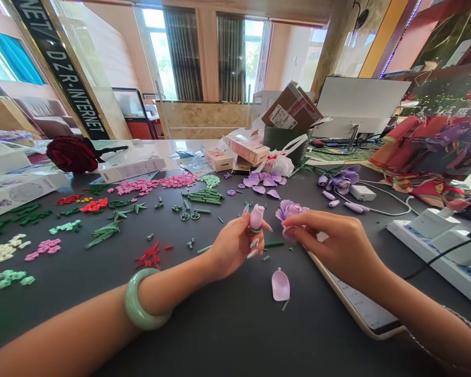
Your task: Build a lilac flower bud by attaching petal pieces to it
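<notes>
My left hand (235,241) is closed around a pale pink plastic flower bud (256,215) with a green base, held upright just above the dark table. My right hand (337,235) pinches at the near edge of a lilac plastic flower (288,208); its fingertips partly cover the petals. Below the hands, a single loose pink petal (280,285) lies on the table with a small grey-green peg (286,305) beside it. A green stem rod (273,244) rests behind the left fingertips.
Pink pieces (141,184), green rods (204,196), red pieces (149,255) and lilac petals (265,179) lie in groups. A tablet (361,303) sits under my right forearm. At right are a power strip (432,256) and cables; boxes (249,149) stand behind.
</notes>
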Demonstrator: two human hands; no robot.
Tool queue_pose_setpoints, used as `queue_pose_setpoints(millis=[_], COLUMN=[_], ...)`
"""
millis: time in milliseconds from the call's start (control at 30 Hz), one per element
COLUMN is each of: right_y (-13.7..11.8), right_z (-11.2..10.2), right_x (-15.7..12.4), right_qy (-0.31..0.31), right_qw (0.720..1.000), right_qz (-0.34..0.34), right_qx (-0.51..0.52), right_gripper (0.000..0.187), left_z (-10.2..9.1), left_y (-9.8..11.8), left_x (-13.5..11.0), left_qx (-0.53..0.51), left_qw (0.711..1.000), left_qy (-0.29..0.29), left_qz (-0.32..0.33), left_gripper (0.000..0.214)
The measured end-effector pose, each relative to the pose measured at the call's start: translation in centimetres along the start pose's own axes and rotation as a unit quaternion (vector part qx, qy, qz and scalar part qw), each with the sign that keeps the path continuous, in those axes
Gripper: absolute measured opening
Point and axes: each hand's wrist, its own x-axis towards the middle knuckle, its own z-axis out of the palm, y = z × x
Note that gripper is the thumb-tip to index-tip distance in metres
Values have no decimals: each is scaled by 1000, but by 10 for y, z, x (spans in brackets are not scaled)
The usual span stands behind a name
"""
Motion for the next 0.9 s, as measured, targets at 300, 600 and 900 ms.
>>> queue_pose_setpoints(millis=[300, 600, 900], right_y=[-6, -8, -15], right_z=[0, 5, 1], right_x=[0, -4, -4], right_qy=[-32, -119, -197], right_qw=[993, 896, 894], right_qz=[87, 173, 203], right_qx=[79, 391, 347], right_gripper=[10, 25, 18], left_z=[4, 5, 6], left_y=[0, -1, -2], left_x=[-5, -4, -8], left_qx=[13, 8, 49], left_qw=[996, 996, 994], left_qy=[-72, -69, -67], left_qz=[-51, -61, -74], left_gripper=[39, 41, 48])
